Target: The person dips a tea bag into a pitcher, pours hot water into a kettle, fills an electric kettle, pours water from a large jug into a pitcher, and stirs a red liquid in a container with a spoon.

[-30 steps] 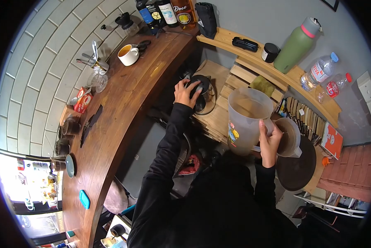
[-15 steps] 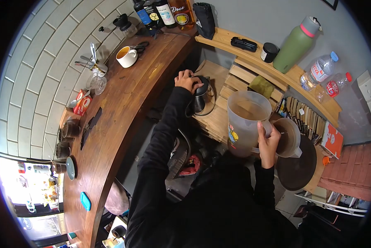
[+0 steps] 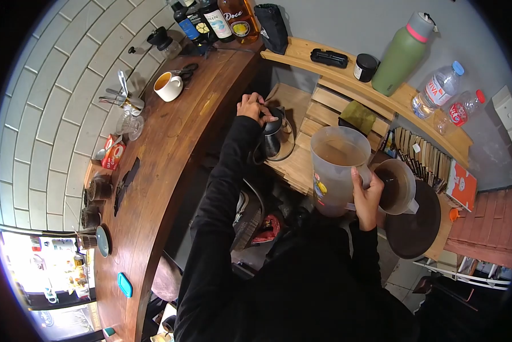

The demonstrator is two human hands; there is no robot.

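We grip translucent plastic pitcher (image 3: 331, 185) in right hand (image 3: 368, 199); black metal kettle (image 3: 273, 140) leftward, left hand (image 3: 251, 107) nearer, curled at lid, hold unclear.

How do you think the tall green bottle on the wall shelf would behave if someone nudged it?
The green bottle would probably tip rather than slide, being tall and slim. Its straight, smooth body looks stiff, and its round shape might roll if it fell.

Long black sleeves (image 3: 219, 171) and a plain black top (image 3: 301, 285).
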